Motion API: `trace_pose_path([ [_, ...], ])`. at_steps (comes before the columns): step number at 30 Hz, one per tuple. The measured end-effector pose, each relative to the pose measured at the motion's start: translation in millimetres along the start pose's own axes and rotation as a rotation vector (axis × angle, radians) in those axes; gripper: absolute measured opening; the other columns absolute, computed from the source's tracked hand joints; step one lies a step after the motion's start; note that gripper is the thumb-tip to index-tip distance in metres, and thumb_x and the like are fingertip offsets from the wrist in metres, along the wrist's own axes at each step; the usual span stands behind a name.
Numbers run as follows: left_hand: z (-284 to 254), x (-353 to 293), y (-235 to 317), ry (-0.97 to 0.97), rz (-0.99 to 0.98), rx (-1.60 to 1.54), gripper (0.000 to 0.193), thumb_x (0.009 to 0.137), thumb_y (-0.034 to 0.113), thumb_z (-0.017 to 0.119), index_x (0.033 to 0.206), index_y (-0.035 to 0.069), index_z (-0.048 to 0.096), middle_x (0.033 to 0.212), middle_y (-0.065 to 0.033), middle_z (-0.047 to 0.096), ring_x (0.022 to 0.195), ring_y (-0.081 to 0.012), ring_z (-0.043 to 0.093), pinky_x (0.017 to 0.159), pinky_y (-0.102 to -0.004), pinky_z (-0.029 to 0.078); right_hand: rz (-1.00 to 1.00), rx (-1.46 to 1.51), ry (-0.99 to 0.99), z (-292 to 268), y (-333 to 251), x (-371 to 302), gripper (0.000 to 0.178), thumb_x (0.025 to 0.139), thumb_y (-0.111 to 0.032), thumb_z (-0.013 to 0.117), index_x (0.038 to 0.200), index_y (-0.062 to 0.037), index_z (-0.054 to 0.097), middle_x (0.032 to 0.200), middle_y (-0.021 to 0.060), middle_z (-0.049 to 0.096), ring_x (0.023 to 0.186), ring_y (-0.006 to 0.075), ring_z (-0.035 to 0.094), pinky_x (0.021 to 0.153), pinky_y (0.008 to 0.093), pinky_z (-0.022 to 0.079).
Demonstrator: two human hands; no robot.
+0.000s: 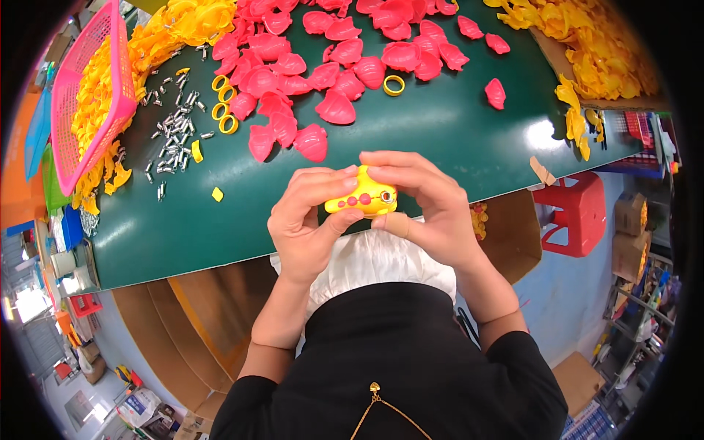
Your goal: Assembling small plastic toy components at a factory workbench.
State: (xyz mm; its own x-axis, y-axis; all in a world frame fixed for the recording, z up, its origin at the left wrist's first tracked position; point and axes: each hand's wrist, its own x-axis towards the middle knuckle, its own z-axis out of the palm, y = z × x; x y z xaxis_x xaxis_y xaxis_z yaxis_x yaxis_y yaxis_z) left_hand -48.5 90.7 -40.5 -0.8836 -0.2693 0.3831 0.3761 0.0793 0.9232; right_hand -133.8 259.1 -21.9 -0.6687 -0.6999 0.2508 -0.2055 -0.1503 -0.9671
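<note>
Between both hands, just above the table's near edge, I hold a small yellow plastic toy piece (pixel 364 196) with a row of red dots along its side. A round metal-rimmed hole shows at its right end. My left hand (pixel 306 213) is closed on the left end, thumb below and fingers above. My right hand (pixel 424 202) grips the other end, with its thumb under the piece and a tan bandage-like wrap on that thumb. The piece's far side is hidden by my fingers.
Pink plastic shells (pixel 336 107) lie piled across the green table (pixel 242 235). To their left are yellow rings (pixel 229 124) and small metal springs (pixel 174 136). A pink basket (pixel 117 110) of yellow parts stands far left; a carton (pixel 565 66) of yellow parts far right. A red stool (pixel 583 213) stands at right.
</note>
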Motion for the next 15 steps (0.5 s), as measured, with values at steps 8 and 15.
trace_pose_path([
  [8, 21, 0, -6, 0.101, 0.017, -0.020, 0.013, 0.083, 0.002, 0.068, 0.096, 0.001, 0.063, 0.105, -0.0133, 0.063, 0.107, -0.0256, 0.059, 0.089, -0.0345, 0.049, -0.010, 0.210, 0.178, 16, 19, -11, 0.038, 0.077, 0.006, 0.071, 0.113, 0.0008, 0.061, 0.123, 0.0170, 0.052, 0.115, 0.0249, 0.056, 0.090, 0.0335, 0.053],
  [15, 26, 3, -10, 0.137, -0.022, -0.035, 0.013, 0.084, 0.002, 0.068, 0.097, -0.002, 0.064, 0.102, -0.0136, 0.064, 0.103, -0.0238, 0.061, 0.088, -0.0332, 0.050, 0.091, 0.025, 0.091, 2, 1, -3, 0.048, 0.073, 0.006, 0.075, 0.117, -0.0028, 0.058, 0.126, 0.0163, 0.051, 0.115, 0.0240, 0.055, 0.089, 0.0335, 0.053],
])
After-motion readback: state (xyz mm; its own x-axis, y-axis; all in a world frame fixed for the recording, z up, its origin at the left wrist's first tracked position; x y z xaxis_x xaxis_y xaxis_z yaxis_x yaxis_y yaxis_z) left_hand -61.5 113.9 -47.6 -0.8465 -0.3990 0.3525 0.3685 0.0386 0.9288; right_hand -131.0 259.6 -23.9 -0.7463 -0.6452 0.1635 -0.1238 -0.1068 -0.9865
